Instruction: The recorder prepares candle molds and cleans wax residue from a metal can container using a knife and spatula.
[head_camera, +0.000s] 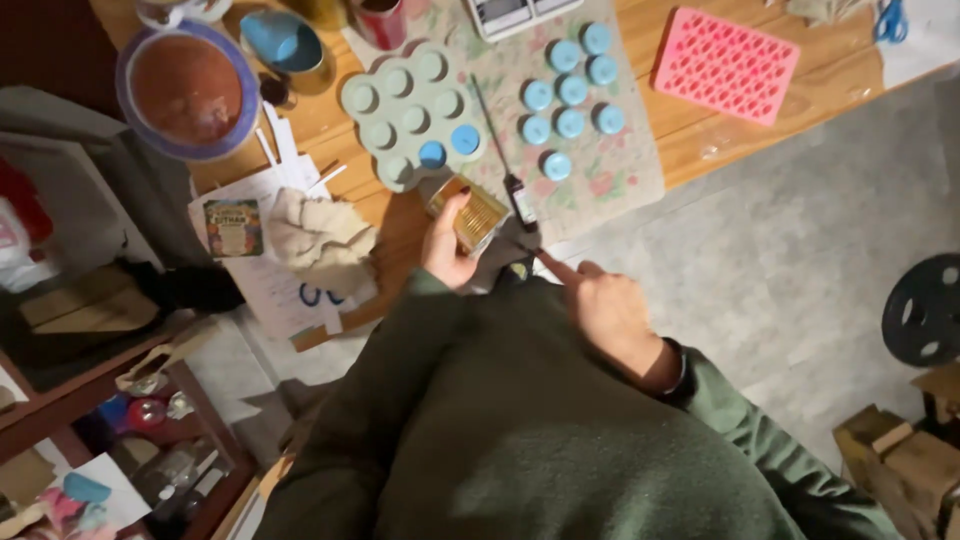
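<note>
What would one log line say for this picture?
left hand: holds small gold jar | right hand: forefinger pointing | near: black probe, muffin mould

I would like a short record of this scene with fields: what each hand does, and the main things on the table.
left hand: holds a small gold tin at the table edge
right hand: index finger stretched toward the black probe thermometer, holds nothing
muffin mould: pale green, two cups hold blue discs, the others look unfilled
blue discs: about eight, loose on the floral mat
pink mould: many small cavities, on the wooden table
bowl: brown contents, far left
cloth: crumpled, beige, beside the left hand
</note>
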